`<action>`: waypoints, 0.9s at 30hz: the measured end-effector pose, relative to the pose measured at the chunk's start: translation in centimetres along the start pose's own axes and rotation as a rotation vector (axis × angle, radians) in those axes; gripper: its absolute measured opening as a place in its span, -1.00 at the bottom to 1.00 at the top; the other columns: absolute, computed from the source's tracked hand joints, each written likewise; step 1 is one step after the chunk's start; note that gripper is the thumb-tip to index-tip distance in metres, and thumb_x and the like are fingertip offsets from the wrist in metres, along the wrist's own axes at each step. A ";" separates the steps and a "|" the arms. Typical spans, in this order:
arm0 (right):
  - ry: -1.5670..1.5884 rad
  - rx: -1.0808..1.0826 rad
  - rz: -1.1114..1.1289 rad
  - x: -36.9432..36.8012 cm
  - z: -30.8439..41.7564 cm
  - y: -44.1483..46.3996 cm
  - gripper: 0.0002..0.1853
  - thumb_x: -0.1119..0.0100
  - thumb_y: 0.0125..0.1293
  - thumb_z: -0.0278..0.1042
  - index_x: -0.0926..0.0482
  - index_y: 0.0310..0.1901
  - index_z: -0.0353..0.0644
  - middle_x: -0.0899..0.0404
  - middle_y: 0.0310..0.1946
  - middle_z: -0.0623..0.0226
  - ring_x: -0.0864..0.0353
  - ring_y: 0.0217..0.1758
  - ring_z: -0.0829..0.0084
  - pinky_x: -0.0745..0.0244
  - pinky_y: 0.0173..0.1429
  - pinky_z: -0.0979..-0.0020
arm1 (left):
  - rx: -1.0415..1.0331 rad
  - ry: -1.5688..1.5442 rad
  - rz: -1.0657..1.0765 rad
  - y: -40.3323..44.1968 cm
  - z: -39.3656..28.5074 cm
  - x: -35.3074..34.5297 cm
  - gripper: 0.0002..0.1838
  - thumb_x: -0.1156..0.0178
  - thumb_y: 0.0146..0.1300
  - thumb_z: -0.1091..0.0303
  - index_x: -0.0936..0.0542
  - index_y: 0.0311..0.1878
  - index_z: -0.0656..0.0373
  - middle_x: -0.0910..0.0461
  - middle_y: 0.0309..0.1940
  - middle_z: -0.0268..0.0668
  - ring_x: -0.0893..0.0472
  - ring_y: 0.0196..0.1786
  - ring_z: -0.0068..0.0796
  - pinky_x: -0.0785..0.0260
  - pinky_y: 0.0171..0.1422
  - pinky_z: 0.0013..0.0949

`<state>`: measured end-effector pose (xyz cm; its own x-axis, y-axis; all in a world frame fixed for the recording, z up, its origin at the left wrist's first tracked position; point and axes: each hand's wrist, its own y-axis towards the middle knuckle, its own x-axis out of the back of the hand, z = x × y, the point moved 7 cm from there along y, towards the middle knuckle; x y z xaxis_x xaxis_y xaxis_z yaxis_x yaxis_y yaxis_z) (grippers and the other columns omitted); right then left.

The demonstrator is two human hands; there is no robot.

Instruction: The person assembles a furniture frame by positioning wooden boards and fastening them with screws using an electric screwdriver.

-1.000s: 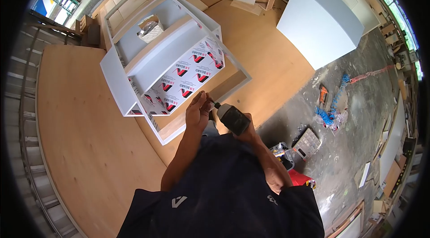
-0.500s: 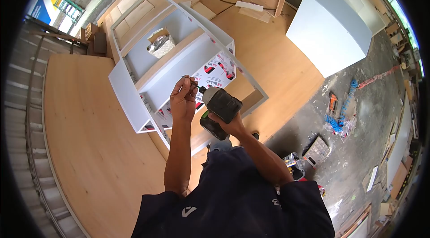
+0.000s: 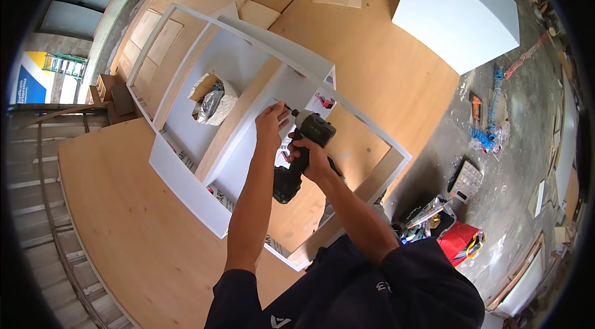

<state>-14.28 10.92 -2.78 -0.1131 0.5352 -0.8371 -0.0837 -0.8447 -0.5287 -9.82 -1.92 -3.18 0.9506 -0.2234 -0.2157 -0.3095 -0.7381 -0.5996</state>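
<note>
Right hand point(image 3: 315, 158) wrapped round handle of drill point(image 3: 316, 130). Left hand point(image 3: 268, 123) just ahead of drill, fingers bent close by bit point(image 3: 288, 108); cannot tell whether gripping anything. White cabinet point(image 3: 189, 186) beneath both hands. Apparently readying bit; next move calls for steady drill, fingertips clear.

On the grey floor point(image 3: 511, 162), an orange tool point(image 3: 476, 108) lies beside a coiled blue hose point(image 3: 496, 109), with a coiled red hose point(image 3: 524, 61) near it. A pale flat case point(image 3: 467, 180) lies near a red bag point(image 3: 455, 240).
</note>
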 end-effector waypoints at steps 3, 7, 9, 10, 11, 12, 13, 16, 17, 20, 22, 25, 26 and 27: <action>-0.002 -0.008 -0.028 1.2 -0.3 2.3 -0.79 -0.11 0.16 -0.52 -0.50 -0.13 -0.29 -0.45 -0.51 0.26 -0.37 -0.52 0.51 -0.41 -0.34 0.37 | -0.041 0.228 -0.108 2.9 0.5 1.5 -0.76 -0.31 0.29 0.17 -0.62 -0.16 0.14 -0.62 -0.21 -0.39 -0.57 -0.10 -0.49 -0.43 0.02 -0.28; -0.024 -0.009 -0.048 1.8 -0.6 4.0 -0.77 -0.10 0.17 -0.51 -0.50 -0.11 -0.33 -0.42 -0.53 0.29 -0.37 -0.50 0.50 -0.40 -0.31 0.36 | -0.028 0.265 -0.140 4.5 1.1 2.1 -0.77 -0.29 0.31 0.17 -0.63 -0.14 0.13 -0.59 -0.23 -0.41 -0.54 -0.12 -0.52 -0.43 0.01 -0.28; -0.023 -0.009 -0.053 1.9 -0.8 4.5 -0.77 -0.11 0.17 -0.52 -0.50 -0.11 -0.34 -0.42 -0.53 0.28 -0.37 -0.51 0.51 -0.39 -0.31 0.36 | -0.063 0.191 -0.182 4.5 1.2 2.4 -0.80 -0.28 0.31 0.21 -0.66 -0.17 0.14 -0.57 -0.28 -0.43 -0.49 -0.21 -0.54 -0.45 -0.11 -0.33; -0.008 -0.008 -0.049 1.8 -0.9 4.6 -0.77 -0.11 0.17 -0.52 -0.51 -0.12 -0.34 -0.43 -0.53 0.28 -0.36 -0.51 0.51 -0.38 -0.31 0.36 | -0.057 0.196 -0.185 4.5 1.3 2.4 -0.80 -0.28 0.31 0.21 -0.66 -0.17 0.14 -0.57 -0.28 -0.43 -0.49 -0.21 -0.54 -0.45 -0.11 -0.33; 0.005 -0.006 -0.042 1.7 -0.9 4.8 -0.77 -0.11 0.17 -0.52 -0.51 -0.12 -0.35 -0.43 -0.54 0.27 -0.36 -0.52 0.51 -0.37 -0.31 0.36 | -0.059 0.206 -0.186 4.6 1.2 2.3 -0.81 -0.27 0.32 0.22 -0.65 -0.17 0.14 -0.55 -0.30 -0.44 -0.48 -0.22 -0.55 -0.45 -0.13 -0.33; 0.009 -0.006 -0.044 1.6 -0.9 4.9 -0.77 -0.11 0.17 -0.52 -0.51 -0.12 -0.35 -0.43 -0.54 0.27 -0.36 -0.52 0.51 -0.37 -0.31 0.36 | -0.061 0.216 -0.187 4.8 1.1 2.3 -0.81 -0.26 0.34 0.22 -0.65 -0.17 0.13 -0.54 -0.32 -0.46 -0.47 -0.23 -0.56 -0.45 -0.15 -0.34; 0.024 -0.005 -0.038 1.5 -0.9 4.9 -0.78 -0.12 0.16 -0.53 -0.51 -0.13 -0.34 -0.41 -0.53 0.28 -0.36 -0.52 0.51 -0.39 -0.32 0.36 | -0.059 0.219 -0.186 4.9 1.1 2.4 -0.81 -0.26 0.34 0.22 -0.65 -0.17 0.13 -0.54 -0.32 -0.46 -0.47 -0.23 -0.56 -0.45 -0.15 -0.34; 0.045 -0.018 -0.036 1.5 -0.7 5.3 -0.79 -0.12 0.15 -0.55 -0.50 -0.15 -0.33 -0.40 -0.53 0.29 -0.36 -0.53 0.51 -0.40 -0.33 0.36 | -0.039 0.222 -0.159 5.4 1.3 2.3 -0.83 -0.24 0.36 0.17 -0.62 -0.18 0.05 -0.50 -0.39 -0.49 -0.51 -0.27 -0.59 -0.43 -0.09 -0.33; 0.050 -0.032 -0.035 1.4 -0.8 5.4 -0.79 -0.12 0.15 -0.55 -0.50 -0.15 -0.33 -0.40 -0.53 0.29 -0.36 -0.53 0.52 -0.39 -0.33 0.36 | -0.033 0.209 -0.159 5.4 1.3 2.3 -0.83 -0.24 0.36 0.17 -0.62 -0.18 0.05 -0.50 -0.39 -0.49 -0.51 -0.28 -0.59 -0.43 -0.10 -0.34; 0.058 -0.035 -0.046 1.5 -0.9 5.5 -0.79 -0.12 0.15 -0.55 -0.50 -0.15 -0.33 -0.40 -0.53 0.29 -0.35 -0.52 0.52 -0.39 -0.33 0.36 | -0.022 0.192 -0.164 5.5 1.4 2.3 -0.83 -0.24 0.36 0.18 -0.62 -0.18 0.05 -0.50 -0.40 -0.50 -0.51 -0.29 -0.60 -0.42 -0.13 -0.36; 0.065 -0.037 -0.049 1.7 -1.0 5.6 -0.79 -0.12 0.15 -0.56 -0.50 -0.15 -0.33 -0.40 -0.53 0.29 -0.35 -0.53 0.53 -0.39 -0.33 0.36 | -0.020 0.188 -0.169 5.5 1.3 2.3 -0.83 -0.23 0.36 0.18 -0.61 -0.18 0.05 -0.50 -0.41 -0.50 -0.51 -0.29 -0.61 -0.42 -0.14 -0.37; 0.078 -0.048 -0.033 1.9 -1.2 5.7 -0.78 -0.11 0.16 -0.54 -0.50 -0.13 -0.33 -0.42 -0.53 0.28 -0.35 -0.53 0.53 -0.39 -0.32 0.37 | -0.028 0.187 -0.172 5.5 1.4 2.3 -0.83 -0.23 0.36 0.18 -0.61 -0.19 0.06 -0.50 -0.41 -0.49 -0.51 -0.30 -0.60 -0.42 -0.15 -0.38; 0.086 -0.057 -0.014 1.9 -1.2 5.7 -0.77 -0.10 0.18 -0.52 -0.51 -0.11 -0.34 -0.43 -0.52 0.27 -0.35 -0.52 0.53 -0.39 -0.30 0.36 | -0.034 0.190 -0.163 5.5 1.4 2.3 -0.83 -0.23 0.36 0.19 -0.61 -0.19 0.07 -0.50 -0.41 -0.49 -0.51 -0.30 -0.60 -0.41 -0.17 -0.38; 0.087 -0.055 -0.015 1.9 -1.2 5.7 -0.77 -0.10 0.18 -0.52 -0.51 -0.11 -0.34 -0.43 -0.52 0.27 -0.35 -0.52 0.53 -0.39 -0.30 0.36 | -0.040 0.194 -0.153 5.7 1.4 2.4 -0.84 -0.23 0.37 0.20 -0.61 -0.19 0.07 -0.51 -0.41 -0.49 -0.51 -0.30 -0.60 -0.41 -0.20 -0.38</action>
<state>-13.83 7.15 -7.57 -0.0257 0.5473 -0.8366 -0.0295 -0.8369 -0.5466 -9.30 -5.79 -8.16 0.9745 -0.2225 0.0300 -0.1639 -0.7964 -0.5821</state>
